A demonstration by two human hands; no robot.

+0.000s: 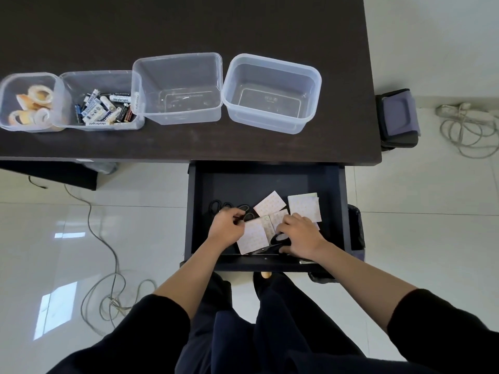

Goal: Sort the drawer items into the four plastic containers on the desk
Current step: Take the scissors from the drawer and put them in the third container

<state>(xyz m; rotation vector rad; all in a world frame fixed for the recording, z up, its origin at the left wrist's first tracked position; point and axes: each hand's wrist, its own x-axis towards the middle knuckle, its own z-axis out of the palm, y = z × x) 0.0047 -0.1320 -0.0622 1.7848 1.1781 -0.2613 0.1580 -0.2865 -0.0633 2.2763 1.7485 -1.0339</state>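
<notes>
The open dark drawer (332, 211) holds several pale paper pads (305, 206) and black scissors (218, 206). My left hand (228, 226) is curled at the left of the pile, fingertips pinched beside a scissor handle (246, 210) and a pad's corner; what it grips is unclear. My right hand (298, 236) closes around another pair of black scissors (280, 237) at the drawer's front. On the desk stand four clear containers: one with tape rolls (5, 85), one with batteries (70, 79), and two empty ones (178, 56) (272, 60).
The dark desk top (216, 28) stretches behind the containers. A grey-purple pouch (398, 117) sits past the desk's right edge. Cables (469, 128) (108, 292) lie on the white tiled floor. A bin with a black bag (356, 228) stands right of the drawer.
</notes>
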